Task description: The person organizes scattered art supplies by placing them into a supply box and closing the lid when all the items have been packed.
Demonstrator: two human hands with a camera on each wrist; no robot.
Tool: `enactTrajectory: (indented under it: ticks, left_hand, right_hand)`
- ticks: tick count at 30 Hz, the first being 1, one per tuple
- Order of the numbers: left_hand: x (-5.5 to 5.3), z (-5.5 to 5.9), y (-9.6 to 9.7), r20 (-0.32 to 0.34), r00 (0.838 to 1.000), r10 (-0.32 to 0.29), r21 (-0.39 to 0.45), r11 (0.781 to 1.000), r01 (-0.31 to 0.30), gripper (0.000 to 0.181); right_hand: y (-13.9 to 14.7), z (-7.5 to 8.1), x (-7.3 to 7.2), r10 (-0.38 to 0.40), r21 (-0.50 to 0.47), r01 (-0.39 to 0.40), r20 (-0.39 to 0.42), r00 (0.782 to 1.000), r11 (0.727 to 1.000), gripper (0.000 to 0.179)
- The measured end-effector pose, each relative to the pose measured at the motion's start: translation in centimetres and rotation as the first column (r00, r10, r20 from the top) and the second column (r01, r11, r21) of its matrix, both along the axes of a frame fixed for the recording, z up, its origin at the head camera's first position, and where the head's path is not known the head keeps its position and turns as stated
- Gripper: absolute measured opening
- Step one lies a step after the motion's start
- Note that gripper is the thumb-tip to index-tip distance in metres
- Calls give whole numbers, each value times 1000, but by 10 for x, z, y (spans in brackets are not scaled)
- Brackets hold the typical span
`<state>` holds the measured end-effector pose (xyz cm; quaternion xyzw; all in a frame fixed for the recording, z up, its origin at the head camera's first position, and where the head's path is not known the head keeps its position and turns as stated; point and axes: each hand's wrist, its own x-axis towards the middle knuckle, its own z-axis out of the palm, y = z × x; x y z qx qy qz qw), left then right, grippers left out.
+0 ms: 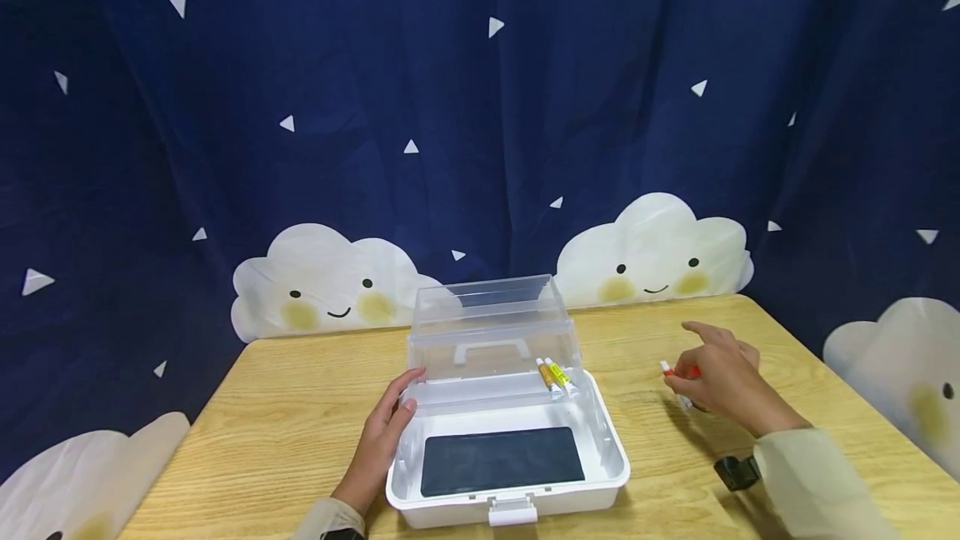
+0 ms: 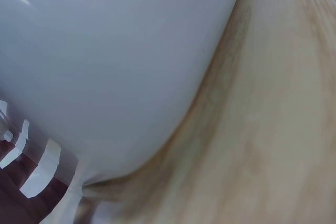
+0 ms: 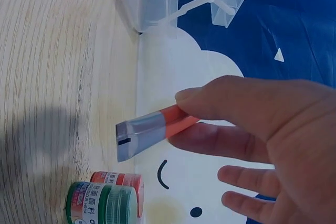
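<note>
A white plastic box (image 1: 506, 510) with its clear lid (image 1: 491, 315) raised stands on the table. My left hand (image 1: 377, 438) rests at its left rear corner by the hinge, fingers extended against it; the left wrist view shows the box's outer wall (image 2: 121, 66) close up. Right of the box, my right hand (image 1: 722, 380) pinches a red paint tube (image 3: 149, 131) between thumb and index finger, its silver crimped end pointing outward. Inside the box, an ochre paint tube (image 1: 548, 375) and a yellow paint tube (image 1: 559, 375) lean at the back right. A dark flat panel (image 1: 502, 462) lies on its floor.
A green paint jar (image 3: 97, 203) and a red paint jar (image 3: 135, 181) stand together on the wooden table (image 1: 292, 407), near the right hand. Behind the table hangs a dark blue curtain (image 1: 450, 90) with clouds and white triangles.
</note>
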<state>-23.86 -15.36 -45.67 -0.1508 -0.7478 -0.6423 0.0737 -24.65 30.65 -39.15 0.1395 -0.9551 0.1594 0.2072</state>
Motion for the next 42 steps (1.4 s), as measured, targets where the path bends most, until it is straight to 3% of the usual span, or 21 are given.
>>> enactTrajectory:
  ticks: [20, 29, 42]
  left_hand:
    - [-1, -1, 0, 11, 1000, -6, 3, 1000, 6, 38]
    - [0, -1, -1, 11, 1000, -2, -7, 1000, 2, 38]
    - [-1, 0, -1, 7, 1000, 6, -6, 1000, -6, 38]
  right_hand:
    - [-14, 4, 0, 6, -25, -6, -20, 1000, 1000, 15]
    - [-24, 11, -3, 23, -42, -27, -77, 997, 999, 13]
    - [-54, 28, -10, 25, -76, -31, -77, 997, 997, 8]
